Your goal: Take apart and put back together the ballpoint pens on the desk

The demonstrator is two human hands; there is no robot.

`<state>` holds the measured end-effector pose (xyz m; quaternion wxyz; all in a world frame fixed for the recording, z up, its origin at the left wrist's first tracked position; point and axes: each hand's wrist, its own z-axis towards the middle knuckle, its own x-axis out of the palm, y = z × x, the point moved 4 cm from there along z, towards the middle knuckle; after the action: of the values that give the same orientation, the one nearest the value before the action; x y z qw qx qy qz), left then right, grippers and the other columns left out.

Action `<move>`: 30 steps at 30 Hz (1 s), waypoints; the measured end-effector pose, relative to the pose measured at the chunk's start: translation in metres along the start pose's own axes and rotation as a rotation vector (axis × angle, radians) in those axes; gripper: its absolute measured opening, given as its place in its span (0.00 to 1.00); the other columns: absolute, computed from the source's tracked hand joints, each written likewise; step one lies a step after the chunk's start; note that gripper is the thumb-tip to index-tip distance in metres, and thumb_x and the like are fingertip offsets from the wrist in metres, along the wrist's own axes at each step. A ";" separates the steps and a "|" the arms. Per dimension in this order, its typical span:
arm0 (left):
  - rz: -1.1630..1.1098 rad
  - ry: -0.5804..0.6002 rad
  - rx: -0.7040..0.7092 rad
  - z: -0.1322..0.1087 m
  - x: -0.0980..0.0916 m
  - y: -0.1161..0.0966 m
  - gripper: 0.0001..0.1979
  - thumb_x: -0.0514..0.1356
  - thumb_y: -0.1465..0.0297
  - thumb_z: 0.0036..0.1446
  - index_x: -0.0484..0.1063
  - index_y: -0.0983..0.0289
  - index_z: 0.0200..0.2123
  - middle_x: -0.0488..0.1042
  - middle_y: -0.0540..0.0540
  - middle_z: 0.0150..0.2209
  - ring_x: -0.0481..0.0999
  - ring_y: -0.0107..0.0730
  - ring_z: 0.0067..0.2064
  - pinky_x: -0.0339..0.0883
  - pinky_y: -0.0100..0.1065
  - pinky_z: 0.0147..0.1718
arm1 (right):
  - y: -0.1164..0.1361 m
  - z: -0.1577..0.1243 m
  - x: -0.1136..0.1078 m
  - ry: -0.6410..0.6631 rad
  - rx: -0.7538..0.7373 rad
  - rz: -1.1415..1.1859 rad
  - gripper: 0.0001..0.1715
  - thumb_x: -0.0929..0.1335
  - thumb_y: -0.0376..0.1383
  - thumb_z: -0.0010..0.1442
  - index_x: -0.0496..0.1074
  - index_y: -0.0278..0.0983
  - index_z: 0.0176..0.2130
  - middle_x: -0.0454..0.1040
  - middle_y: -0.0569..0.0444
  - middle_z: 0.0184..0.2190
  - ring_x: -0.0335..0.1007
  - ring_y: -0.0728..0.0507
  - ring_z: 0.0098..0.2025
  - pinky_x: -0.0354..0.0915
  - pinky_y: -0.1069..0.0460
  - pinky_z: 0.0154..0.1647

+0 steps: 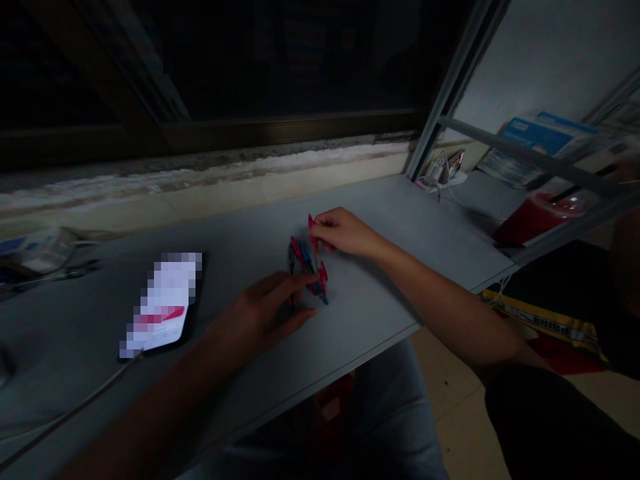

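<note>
The person's legs in blue jeans point(380, 413) sit under a gray desk point(425, 220). On the desk is a small pile of pens point(307, 270) with red and blue parts, right between the two hands. The left hand point(260, 317) lies flat with its fingers a bit spread, and the tips touch the pens. The right hand point(343, 232) is curled and pinches the red top of one pen point(313, 230) (the room is dark, so it is hard to see well). Left of the pens lies a phone point(163, 303) with a lit screen and a white cord point(75, 407). Far off on a shelf are a red cup point(537, 220) and blue books point(535, 143), and ahead is a dark window point(210, 130)
</note>
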<state>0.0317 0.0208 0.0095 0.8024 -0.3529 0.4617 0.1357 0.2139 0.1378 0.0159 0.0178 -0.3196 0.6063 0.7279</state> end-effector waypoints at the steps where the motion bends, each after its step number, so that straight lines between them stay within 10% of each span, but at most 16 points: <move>1: 0.000 -0.001 0.005 0.000 0.000 -0.001 0.20 0.60 0.62 0.70 0.67 0.55 0.63 0.76 0.52 0.42 0.80 0.32 0.39 0.75 0.33 0.41 | 0.003 -0.003 0.006 0.016 -0.008 0.011 0.19 0.66 0.41 0.64 0.65 0.36 0.24 0.66 0.60 0.16 0.60 0.52 0.20 0.56 0.54 0.28; 11: -0.036 -0.028 0.093 0.003 0.003 -0.014 0.09 0.56 0.72 0.71 0.73 0.60 0.50 0.79 0.54 0.42 0.81 0.32 0.41 0.75 0.32 0.40 | 0.016 -0.013 0.021 0.036 -0.039 0.032 0.21 0.66 0.45 0.65 0.64 0.37 0.25 0.66 0.60 0.18 0.60 0.51 0.22 0.54 0.54 0.28; 20: -0.005 -0.043 -0.058 0.001 -0.005 -0.002 0.15 0.56 0.66 0.72 0.70 0.59 0.59 0.79 0.55 0.43 0.80 0.33 0.40 0.74 0.32 0.40 | 0.008 -0.009 -0.023 0.006 -0.016 -0.609 0.21 0.66 0.44 0.64 0.67 0.36 0.23 0.68 0.51 0.21 0.60 0.47 0.25 0.50 0.49 0.31; 25: 0.000 -0.018 -0.052 0.004 -0.002 0.000 0.11 0.55 0.68 0.72 0.74 0.61 0.52 0.79 0.55 0.43 0.81 0.33 0.41 0.74 0.32 0.42 | -0.004 -0.014 -0.023 0.133 0.186 -0.817 0.20 0.67 0.47 0.64 0.75 0.34 0.31 0.76 0.39 0.30 0.69 0.40 0.29 0.51 0.48 0.29; 30: 0.007 -0.006 -0.092 0.006 -0.002 0.002 0.11 0.54 0.67 0.71 0.75 0.62 0.49 0.79 0.57 0.42 0.81 0.35 0.40 0.74 0.35 0.42 | 0.008 -0.015 -0.014 -0.024 0.041 -0.775 0.17 0.66 0.44 0.67 0.75 0.33 0.45 0.79 0.39 0.37 0.72 0.41 0.33 0.53 0.49 0.31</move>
<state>0.0329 0.0269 0.0123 0.7862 -0.3873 0.4539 0.1606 0.2282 0.1272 0.0288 0.3051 -0.5161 0.4547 0.6586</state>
